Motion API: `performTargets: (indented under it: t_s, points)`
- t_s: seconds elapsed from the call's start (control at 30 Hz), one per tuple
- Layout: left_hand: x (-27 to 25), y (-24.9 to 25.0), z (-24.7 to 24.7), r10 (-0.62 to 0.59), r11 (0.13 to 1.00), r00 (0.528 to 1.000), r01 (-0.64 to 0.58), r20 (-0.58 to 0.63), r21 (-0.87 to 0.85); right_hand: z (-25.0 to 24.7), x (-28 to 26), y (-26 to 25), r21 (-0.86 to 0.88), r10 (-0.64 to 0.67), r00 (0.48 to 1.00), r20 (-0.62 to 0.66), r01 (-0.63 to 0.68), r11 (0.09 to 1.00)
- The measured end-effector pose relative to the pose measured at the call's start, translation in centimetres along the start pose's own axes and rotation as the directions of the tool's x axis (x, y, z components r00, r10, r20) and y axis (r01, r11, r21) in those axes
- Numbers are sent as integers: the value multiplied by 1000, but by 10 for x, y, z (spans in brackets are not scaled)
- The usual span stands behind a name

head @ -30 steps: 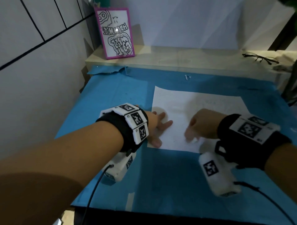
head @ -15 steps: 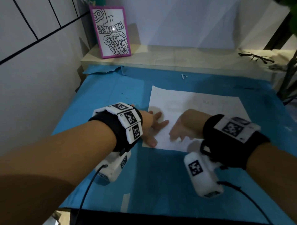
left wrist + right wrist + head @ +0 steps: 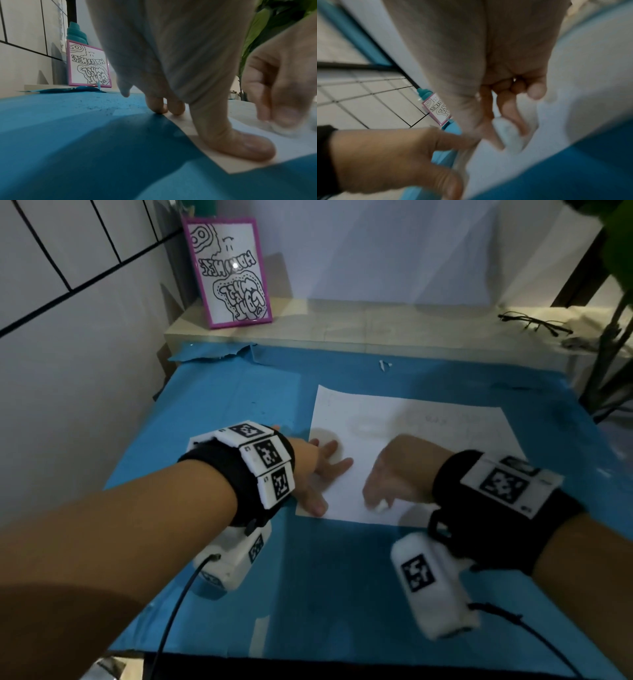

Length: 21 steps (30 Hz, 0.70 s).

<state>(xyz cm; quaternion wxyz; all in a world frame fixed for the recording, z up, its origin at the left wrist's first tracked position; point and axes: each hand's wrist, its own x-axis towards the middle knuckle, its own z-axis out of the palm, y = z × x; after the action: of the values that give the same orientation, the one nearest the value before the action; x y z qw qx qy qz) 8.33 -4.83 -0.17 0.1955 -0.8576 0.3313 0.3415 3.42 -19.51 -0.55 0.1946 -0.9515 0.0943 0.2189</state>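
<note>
A white sheet of paper [image 3: 411,440] lies on the blue table cover [image 3: 308,577]. My left hand [image 3: 330,474] rests on the sheet's near left corner, fingers spread and straight. Its thumb [image 3: 240,146] presses the paper [image 3: 223,163] flat. My right hand [image 3: 376,501] hovers low over the sheet's near edge and pinches a small white eraser [image 3: 379,506] between thumb and fingers. The right wrist view shows the eraser [image 3: 506,135] blurred at the fingertips, with the left hand [image 3: 385,155] just beside it. Faint pencil marks show on the far half of the sheet.
A pink-framed drawing [image 3: 229,272] leans on the pale wooden ledge [image 3: 376,326] at the back, with a teal bottle [image 3: 75,33] behind it. Glasses [image 3: 534,323] lie at the ledge's right end beside a green plant [image 3: 616,268]. A tiled wall [image 3: 68,337] stands to the left.
My right hand has slid left along the sheet's near edge toward my left hand, still holding the eraser. The left hand keeps pressing the same corner.
</note>
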Motion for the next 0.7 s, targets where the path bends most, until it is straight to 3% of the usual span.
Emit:
performTargets:
  t_s: [0.13,0.23,0.3,0.37,0.43,0.5,0.57,0.6,0.63,0.7]
  points:
    - [-4,3,-2,-7,1000,1000,7,19,13,-9,-5,17,71,123,992,15,-124,990]
    - [-6,6,-5,-9,1000,1000,9,23,19,-16,-6,30,197,107,994,-11,-102,975]
    - [-6,4,-5,-23,999,999,22,40,37,-10,-3,38,518,81,992,-92,-22,855]
    - [-10,7,-5,-29,995,999,27,24,94,2,-3,49,791,158,974,-160,30,611]
    - [-14,20,-5,30,989,997,-19,-68,146,18,-4,61,893,228,957,-178,60,447]
    - [-17,46,4,172,981,976,-156,-136,119,30,-2,67,928,251,945,-210,112,354]
    - [-19,74,22,323,946,940,-323,-106,18,34,0,69,943,252,937,-242,166,289]
    - [-19,80,31,337,941,937,-338,-87,0,34,1,70,947,250,935,-250,182,265]
    - [-17,78,36,301,953,947,-303,-108,-2,35,1,71,948,248,935,-255,191,254]
    - [-10,60,36,78,996,977,-86,-200,-32,35,2,72,948,232,936,-265,209,239]
